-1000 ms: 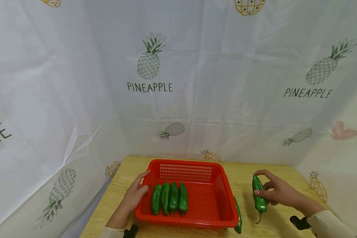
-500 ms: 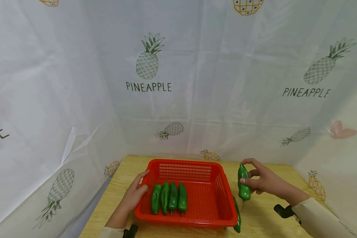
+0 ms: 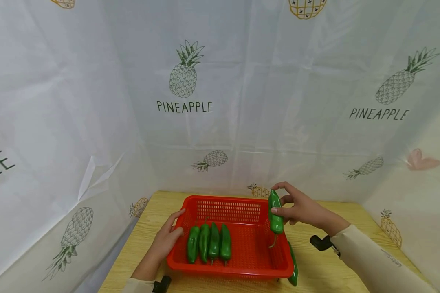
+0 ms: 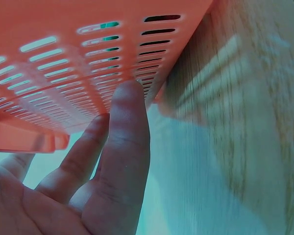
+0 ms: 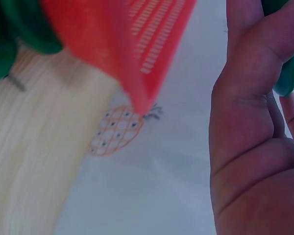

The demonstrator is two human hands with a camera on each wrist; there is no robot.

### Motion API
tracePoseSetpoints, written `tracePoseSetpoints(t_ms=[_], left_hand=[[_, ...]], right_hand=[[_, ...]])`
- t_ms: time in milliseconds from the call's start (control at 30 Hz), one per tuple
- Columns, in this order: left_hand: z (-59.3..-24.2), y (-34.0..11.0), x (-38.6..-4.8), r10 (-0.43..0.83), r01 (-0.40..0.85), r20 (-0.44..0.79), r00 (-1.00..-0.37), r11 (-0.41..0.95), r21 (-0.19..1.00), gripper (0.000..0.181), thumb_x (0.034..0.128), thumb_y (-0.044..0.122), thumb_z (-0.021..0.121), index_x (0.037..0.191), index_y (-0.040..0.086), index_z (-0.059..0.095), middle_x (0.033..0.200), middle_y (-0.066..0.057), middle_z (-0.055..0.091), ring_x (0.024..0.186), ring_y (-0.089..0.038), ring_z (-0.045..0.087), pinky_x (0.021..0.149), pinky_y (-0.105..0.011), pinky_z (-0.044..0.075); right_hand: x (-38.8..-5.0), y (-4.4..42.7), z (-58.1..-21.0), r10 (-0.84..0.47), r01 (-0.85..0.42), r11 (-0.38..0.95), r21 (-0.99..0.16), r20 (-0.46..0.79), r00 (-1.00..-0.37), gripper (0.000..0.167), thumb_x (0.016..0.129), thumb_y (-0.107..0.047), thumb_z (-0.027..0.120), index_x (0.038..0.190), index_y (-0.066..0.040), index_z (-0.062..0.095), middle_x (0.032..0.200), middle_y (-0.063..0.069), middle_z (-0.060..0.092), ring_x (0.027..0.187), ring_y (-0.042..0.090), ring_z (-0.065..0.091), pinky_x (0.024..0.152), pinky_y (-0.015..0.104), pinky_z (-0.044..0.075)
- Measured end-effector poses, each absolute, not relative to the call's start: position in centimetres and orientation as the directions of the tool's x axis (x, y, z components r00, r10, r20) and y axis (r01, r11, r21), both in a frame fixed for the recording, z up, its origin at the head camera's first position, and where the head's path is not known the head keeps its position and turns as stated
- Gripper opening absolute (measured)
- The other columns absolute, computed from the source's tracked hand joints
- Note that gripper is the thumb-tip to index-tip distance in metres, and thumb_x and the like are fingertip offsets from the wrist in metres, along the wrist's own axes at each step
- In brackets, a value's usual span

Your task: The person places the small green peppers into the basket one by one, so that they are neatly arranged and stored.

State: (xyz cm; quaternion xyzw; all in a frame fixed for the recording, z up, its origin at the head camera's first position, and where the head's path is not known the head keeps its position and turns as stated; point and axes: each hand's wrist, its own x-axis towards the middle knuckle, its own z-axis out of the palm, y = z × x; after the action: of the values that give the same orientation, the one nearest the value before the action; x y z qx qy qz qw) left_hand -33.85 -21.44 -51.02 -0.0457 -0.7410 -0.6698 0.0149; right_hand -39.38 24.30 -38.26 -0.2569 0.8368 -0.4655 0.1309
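A red plastic basket stands on the table; in it, towards its left side, several green peppers lie side by side. My left hand is at the basket's left side. In the left wrist view its fingers reach out fairly straight against the slotted outer wall. My right hand holds another green pepper between thumb and fingers, stem down, over the basket's right side. In the right wrist view this pepper is mostly hidden by the hand.
One more green pepper lies on the wooden table, close outside the basket's right wall and partly hidden by it. A white sheet printed with pineapples hangs behind the table and along both sides.
My right hand has carried the pepper leftward and slightly up, from above the table at right to over the basket's right side. The left hand and the basket have stayed in place.
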Motion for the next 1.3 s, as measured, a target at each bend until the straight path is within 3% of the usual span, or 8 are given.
tracePoseSetpoints(t_ms=[200,400,833,1133,1300], left_hand=[[-51.1,-21.5,-33.8,0.043,0.078,0.075,-0.996,0.100,0.992,0.071,0.0950,0.005,0.052,0.162,0.024,0.041,0.126,-0.027,0.066,0.092,-0.035,0.071,0.071,-0.049,0.064],[-51.2,-21.5,-33.7,0.032,0.063,0.061,-0.998,0.099,0.993,0.070,0.0956,0.006,0.053,0.162,0.025,0.042,0.123,-0.026,0.067,0.091,-0.035,0.071,0.070,-0.050,0.064],[-51.1,-21.3,-33.7,0.026,0.076,0.074,-0.997,0.114,0.991,0.068,0.0967,0.008,0.053,0.162,0.022,0.041,0.122,-0.026,0.067,0.093,-0.037,0.073,0.072,-0.054,0.064],[-50.9,-21.3,-33.6,0.027,0.076,0.073,-0.997,0.123,0.990,0.067,0.0970,0.008,0.053,0.161,0.024,0.043,0.123,-0.026,0.067,0.092,-0.035,0.073,0.070,-0.050,0.065],[-50.9,-21.2,-33.6,0.024,0.075,0.073,-0.997,0.124,0.989,0.066,0.0973,0.009,0.053,0.161,0.024,0.043,0.123,-0.026,0.067,0.093,-0.035,0.073,0.071,-0.050,0.065]], right_hand=[[-40.9,21.5,-38.0,-0.556,-0.298,0.404,-0.865,0.027,-0.831,0.067,0.098,-0.030,0.076,0.152,-0.029,0.036,0.112,0.022,0.066,0.080,0.051,0.071,0.056,0.038,0.058],[-42.1,18.5,-39.0,-0.576,-0.295,0.354,-0.888,0.042,-0.816,0.066,0.098,-0.027,0.077,0.150,-0.028,0.036,0.109,0.023,0.065,0.077,0.044,0.072,0.056,0.034,0.056],[-42.8,12.9,-42.3,-0.602,-0.234,0.287,-0.929,0.016,-0.798,0.067,0.096,-0.031,0.079,0.149,-0.029,0.038,0.110,0.021,0.070,0.079,0.043,0.075,0.057,0.034,0.059],[-43.2,10.6,-43.5,-0.601,-0.201,0.240,-0.950,0.018,-0.799,0.066,0.097,-0.030,0.078,0.150,-0.026,0.038,0.110,0.020,0.072,0.074,0.038,0.075,0.058,0.035,0.056],[-43.4,9.7,-44.3,-0.590,-0.169,0.230,-0.959,0.001,-0.807,0.066,0.097,-0.028,0.078,0.150,-0.027,0.038,0.111,0.019,0.073,0.078,0.043,0.074,0.059,0.034,0.056]])
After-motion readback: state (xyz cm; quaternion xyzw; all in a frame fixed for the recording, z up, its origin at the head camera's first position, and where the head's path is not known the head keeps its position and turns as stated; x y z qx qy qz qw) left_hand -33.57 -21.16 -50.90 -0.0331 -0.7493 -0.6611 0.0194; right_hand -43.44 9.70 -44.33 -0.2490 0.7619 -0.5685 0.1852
